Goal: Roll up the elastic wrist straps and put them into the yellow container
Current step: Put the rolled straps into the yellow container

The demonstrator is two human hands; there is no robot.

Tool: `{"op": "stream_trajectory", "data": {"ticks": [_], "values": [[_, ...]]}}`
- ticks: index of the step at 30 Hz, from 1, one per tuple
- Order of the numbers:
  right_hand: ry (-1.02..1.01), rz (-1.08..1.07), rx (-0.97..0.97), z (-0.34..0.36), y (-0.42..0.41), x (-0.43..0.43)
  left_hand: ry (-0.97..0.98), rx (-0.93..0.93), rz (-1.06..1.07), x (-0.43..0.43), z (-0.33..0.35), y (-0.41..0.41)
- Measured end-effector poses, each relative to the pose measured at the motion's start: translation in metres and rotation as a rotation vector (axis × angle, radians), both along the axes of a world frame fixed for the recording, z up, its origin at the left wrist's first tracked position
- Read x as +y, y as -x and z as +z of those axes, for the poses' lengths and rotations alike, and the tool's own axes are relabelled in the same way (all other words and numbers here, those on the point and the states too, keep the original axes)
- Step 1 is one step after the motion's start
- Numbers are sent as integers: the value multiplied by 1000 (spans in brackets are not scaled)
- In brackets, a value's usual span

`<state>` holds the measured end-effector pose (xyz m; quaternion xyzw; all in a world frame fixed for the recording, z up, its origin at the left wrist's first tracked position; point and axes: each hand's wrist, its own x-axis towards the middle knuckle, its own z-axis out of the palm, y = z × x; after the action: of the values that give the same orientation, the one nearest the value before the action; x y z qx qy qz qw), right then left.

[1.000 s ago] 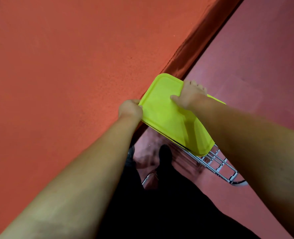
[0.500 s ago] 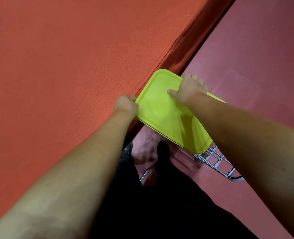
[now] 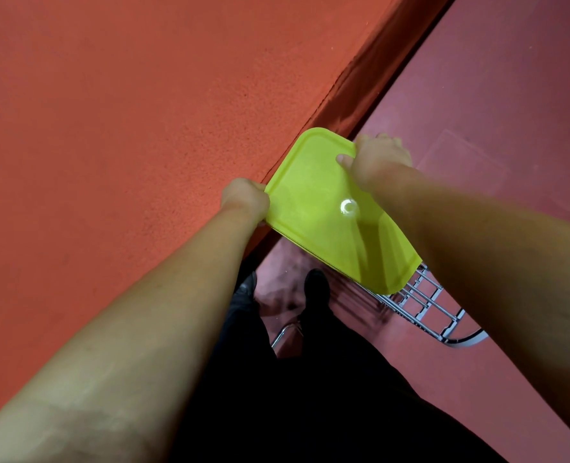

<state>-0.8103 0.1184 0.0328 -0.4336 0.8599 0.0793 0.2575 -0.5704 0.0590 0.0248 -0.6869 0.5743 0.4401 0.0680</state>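
The yellow container (image 3: 313, 202) shows only its flat yellow-green lid, tilted, just beyond the edge of the orange table (image 3: 126, 128). My left hand (image 3: 245, 202) grips its near left edge, fingers curled under. My right hand (image 3: 378, 158) grips the far right edge, thumb on top of the lid. A bright glare spot sits on the lid's middle. The container's body lies hidden under the lid. No wrist straps are in view.
The orange cloth-covered table fills the left, its draped edge running diagonally. A chrome wire rack (image 3: 427, 309) stands on the dark red floor (image 3: 494, 95) below the container. My black trousers and shoes (image 3: 315, 285) are underneath.
The container, gripped by both hands, has shifted slightly up and left in view. My right hand has slid along the lid toward its far corner.
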Motion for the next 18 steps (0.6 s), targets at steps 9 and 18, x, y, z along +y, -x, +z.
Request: {"op": "stream_trajectory", "data": {"ticks": [9,18], "values": [[-33,26,31,0,3,8,43,3,-120,5,-9,-4],[50,-221,-176,-18,5,15,85,-39,-194,11,-16,-3]]}}
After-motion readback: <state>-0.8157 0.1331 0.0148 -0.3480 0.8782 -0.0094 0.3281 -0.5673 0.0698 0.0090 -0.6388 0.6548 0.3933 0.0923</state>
